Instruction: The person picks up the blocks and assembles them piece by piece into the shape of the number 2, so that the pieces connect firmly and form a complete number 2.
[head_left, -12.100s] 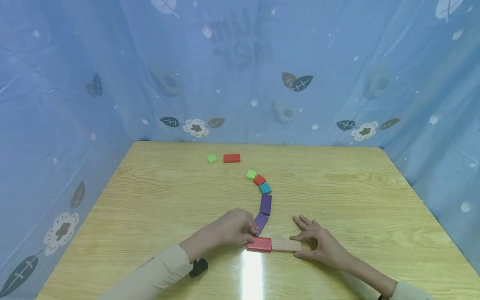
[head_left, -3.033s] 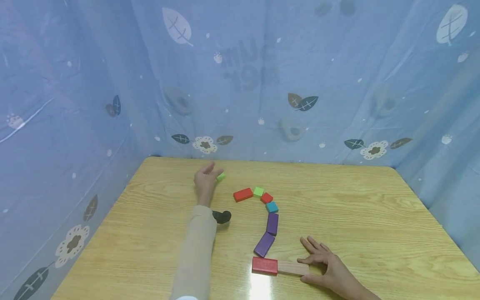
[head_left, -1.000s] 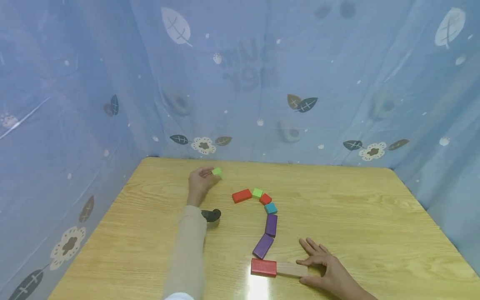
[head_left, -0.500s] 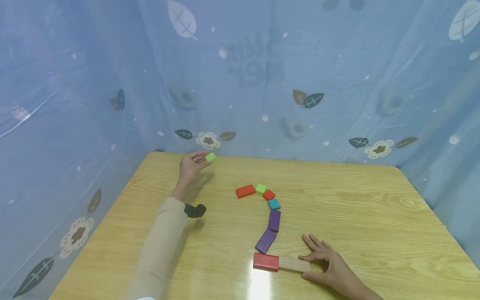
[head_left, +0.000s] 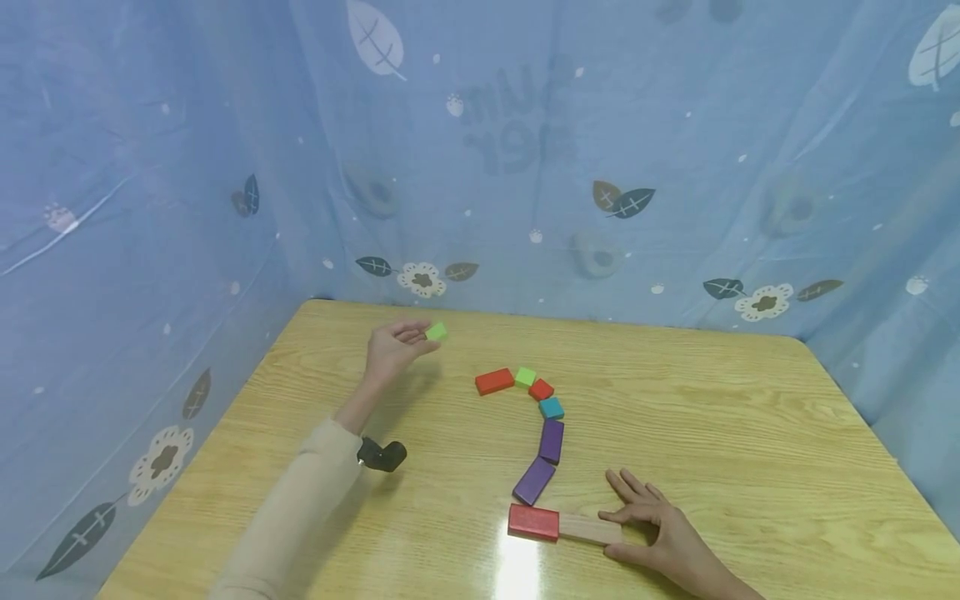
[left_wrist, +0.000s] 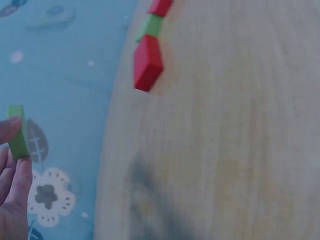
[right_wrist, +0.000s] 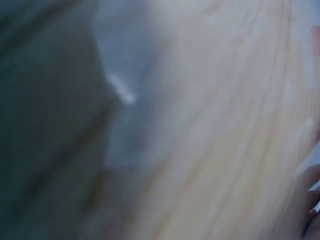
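Note:
My left hand (head_left: 392, 352) pinches a small light-green block (head_left: 437, 332) between thumb and fingers, raised over the back left of the table. In the left wrist view, the same green block (left_wrist: 18, 132) shows at the left edge between thumb and fingertips. Down at the front, my right hand (head_left: 663, 537) holds the end of a plain wooden block (head_left: 590, 528) between thumb and index finger, its other fingers spread. Against that block's left end lies a red block (head_left: 533, 522). The right wrist view is blurred, with only parts of fingers (right_wrist: 312, 175) at its right edge.
From the front red block a curve runs back: two purple blocks (head_left: 551, 441), a blue block (head_left: 551, 407), a small red block (head_left: 541, 389), a green block (head_left: 525, 377) and a long red block (head_left: 495, 382). A black wrist device (head_left: 384, 455) juts from the left sleeve. A blue curtain (head_left: 525, 167) borders the table.
The long red block has joined the curve's far end. My left hand has left the front red block, picked up the loose green block and lifted it. My right hand stays put.

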